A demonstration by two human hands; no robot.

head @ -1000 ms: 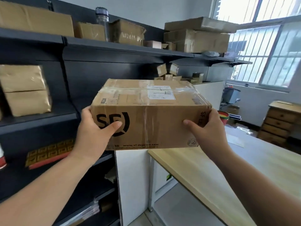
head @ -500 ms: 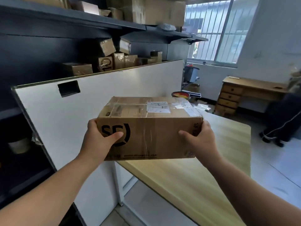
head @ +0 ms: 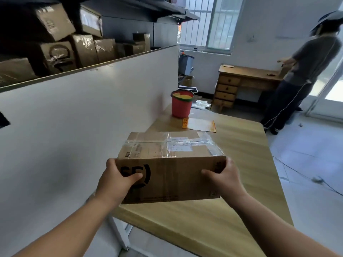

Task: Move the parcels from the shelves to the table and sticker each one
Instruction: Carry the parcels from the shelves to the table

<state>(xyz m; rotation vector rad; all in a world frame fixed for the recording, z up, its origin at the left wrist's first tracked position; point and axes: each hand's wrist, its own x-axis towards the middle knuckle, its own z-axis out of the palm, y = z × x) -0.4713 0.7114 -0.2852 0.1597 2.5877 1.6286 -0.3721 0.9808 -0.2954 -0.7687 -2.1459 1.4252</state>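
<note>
Parcel (head: 170, 164) gripped in both hands.
Left hand (head: 118, 180) and right hand (head: 225, 179) clamp its ends, thumbs in front; it has come over the table's (head: 245, 164) near edge.

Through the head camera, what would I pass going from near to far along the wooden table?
Taped cardboard parcel → orange-edged sheet → red bucket → wooden desk with drawers, beyond the table.

You're in a parcel storeroom: dark shelves (head: 141, 8) crammed with taped cardboard parcels (head: 83, 51), a plain wooden desk (head: 241, 164), a barred window (head: 202, 21) behind
</note>
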